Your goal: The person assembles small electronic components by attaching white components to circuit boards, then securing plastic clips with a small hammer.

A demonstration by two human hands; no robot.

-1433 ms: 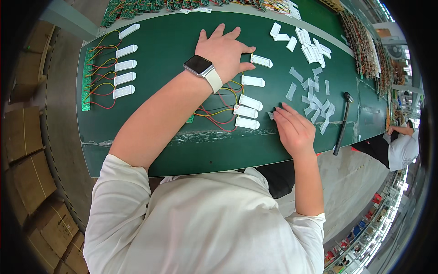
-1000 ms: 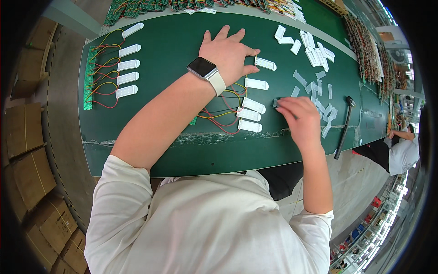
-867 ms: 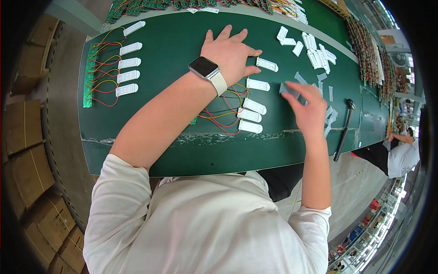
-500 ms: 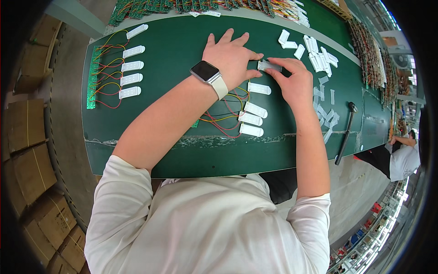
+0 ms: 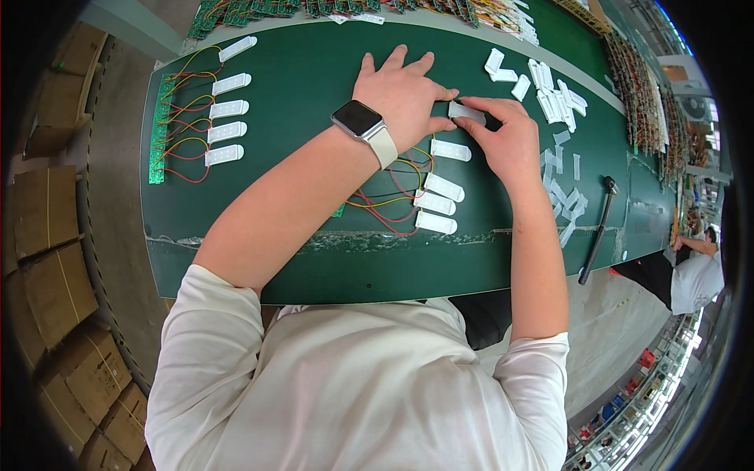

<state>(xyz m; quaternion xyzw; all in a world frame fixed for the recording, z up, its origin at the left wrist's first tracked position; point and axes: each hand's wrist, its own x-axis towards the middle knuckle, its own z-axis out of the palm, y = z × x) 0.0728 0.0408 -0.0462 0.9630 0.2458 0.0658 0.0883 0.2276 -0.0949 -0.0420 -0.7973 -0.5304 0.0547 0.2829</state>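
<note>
My right hand (image 5: 503,129) pinches a small white plastic cover (image 5: 466,113) between thumb and fingers, flat near the middle of the green table. From the other side my left hand (image 5: 399,93), wearing a watch, lies with its fingers spread; its thumb and index finger straddle the cover's left end. Just below, several white covers (image 5: 437,202) lie in a column, joined by red, yellow and black wires (image 5: 385,210). These wires run under my left forearm to a green circuit board (image 5: 338,211), mostly hidden by the arm.
At the left lies a green circuit board strip (image 5: 159,129) wired to several white covers (image 5: 228,108). Loose white covers (image 5: 556,100), clear strips (image 5: 561,192) and a black-handled tool (image 5: 598,228) lie at the right. Circuit boards (image 5: 314,8) line the far edge. A person (image 5: 695,271) sits farther right.
Both hands stay around the same cover, with only slight finger movement. The whole view has shifted a little.
</note>
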